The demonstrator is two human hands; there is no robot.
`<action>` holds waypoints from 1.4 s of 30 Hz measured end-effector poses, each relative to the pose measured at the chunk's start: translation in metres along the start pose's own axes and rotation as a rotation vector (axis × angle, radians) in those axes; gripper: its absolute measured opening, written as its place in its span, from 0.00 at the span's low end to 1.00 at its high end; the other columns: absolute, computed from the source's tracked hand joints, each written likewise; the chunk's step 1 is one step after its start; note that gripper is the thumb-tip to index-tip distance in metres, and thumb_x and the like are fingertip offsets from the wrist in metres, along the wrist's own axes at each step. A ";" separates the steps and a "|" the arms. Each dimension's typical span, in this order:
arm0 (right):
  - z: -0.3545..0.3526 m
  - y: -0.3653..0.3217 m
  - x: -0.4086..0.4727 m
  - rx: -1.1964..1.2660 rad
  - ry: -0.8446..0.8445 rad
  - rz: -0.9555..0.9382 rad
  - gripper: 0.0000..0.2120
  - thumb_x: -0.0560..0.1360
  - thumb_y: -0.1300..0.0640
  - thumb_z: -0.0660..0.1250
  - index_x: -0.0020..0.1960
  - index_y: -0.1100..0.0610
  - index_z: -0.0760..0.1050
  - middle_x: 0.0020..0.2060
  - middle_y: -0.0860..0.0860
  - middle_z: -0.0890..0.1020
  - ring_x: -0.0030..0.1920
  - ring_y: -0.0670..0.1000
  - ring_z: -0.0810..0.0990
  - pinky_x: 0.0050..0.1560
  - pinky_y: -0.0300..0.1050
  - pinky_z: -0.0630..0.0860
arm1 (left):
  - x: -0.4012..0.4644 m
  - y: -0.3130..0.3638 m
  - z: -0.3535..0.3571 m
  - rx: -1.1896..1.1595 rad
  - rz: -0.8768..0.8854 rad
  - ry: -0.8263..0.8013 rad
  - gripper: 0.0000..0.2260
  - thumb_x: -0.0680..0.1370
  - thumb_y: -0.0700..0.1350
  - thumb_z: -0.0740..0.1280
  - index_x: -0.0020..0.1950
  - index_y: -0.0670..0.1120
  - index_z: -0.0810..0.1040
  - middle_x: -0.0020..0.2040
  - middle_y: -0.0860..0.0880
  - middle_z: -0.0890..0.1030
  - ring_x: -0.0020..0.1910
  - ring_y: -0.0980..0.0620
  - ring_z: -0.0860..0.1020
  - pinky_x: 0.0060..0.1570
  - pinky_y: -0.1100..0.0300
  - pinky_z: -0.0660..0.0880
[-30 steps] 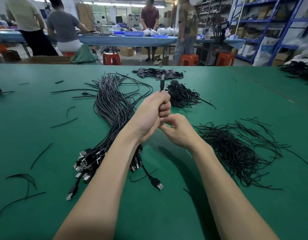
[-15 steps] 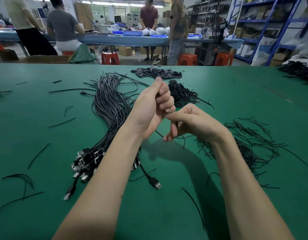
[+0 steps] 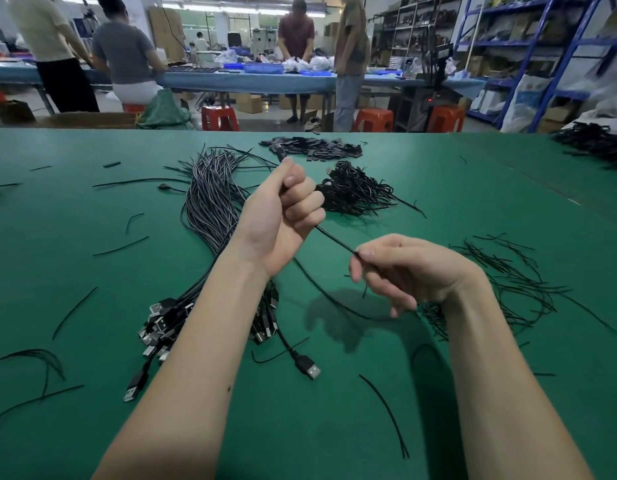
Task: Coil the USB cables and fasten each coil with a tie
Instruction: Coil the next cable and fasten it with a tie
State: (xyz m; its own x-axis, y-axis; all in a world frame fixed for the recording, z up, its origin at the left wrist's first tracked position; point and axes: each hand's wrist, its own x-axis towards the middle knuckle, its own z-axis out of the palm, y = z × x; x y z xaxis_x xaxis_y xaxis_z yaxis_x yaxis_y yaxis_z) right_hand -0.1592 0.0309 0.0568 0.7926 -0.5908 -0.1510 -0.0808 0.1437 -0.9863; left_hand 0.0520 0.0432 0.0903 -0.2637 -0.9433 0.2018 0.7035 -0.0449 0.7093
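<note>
While one USB cable (image 3: 335, 239) is stretched taut above the desk (image 3: 57, 237), its upper end is gripped in the curled left hand (image 3: 279, 216) and its run is pinched by the right hand (image 3: 400, 271), probably so loops can be laid evenly. Uncoiled cables (image 3: 210, 209) are heaped at left, ties (image 3: 501, 285) at right within reach, and tied coils (image 3: 352, 192) beyond.

The green table covering (image 3: 92, 258) looks matt and faintly textured, like felt or rubber mat. The black and grey USB cables (image 3: 213, 206) near its far middle wear smooth, slightly glossy plastic jackets; their plugs (image 3: 312, 370) end in shiny bare metal shells on black moulded plastic.
</note>
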 end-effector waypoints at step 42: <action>0.015 0.004 0.035 -0.337 0.122 0.164 0.13 0.78 0.69 0.65 0.42 0.54 0.81 0.29 0.48 0.73 0.28 0.46 0.68 0.30 0.38 0.60 | 0.002 -0.011 -0.034 -0.048 -0.091 0.019 0.23 0.87 0.47 0.50 0.61 0.35 0.80 0.59 0.38 0.83 0.59 0.43 0.82 0.54 0.55 0.81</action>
State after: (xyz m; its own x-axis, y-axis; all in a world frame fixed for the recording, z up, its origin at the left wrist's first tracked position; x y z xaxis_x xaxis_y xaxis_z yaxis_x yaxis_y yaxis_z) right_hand -0.1228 0.0230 0.0481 0.6768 -0.6746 -0.2948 -0.4099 -0.0126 -0.9121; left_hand 0.0662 0.0307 0.0604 -0.3155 -0.9406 0.1251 0.7081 -0.1456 0.6909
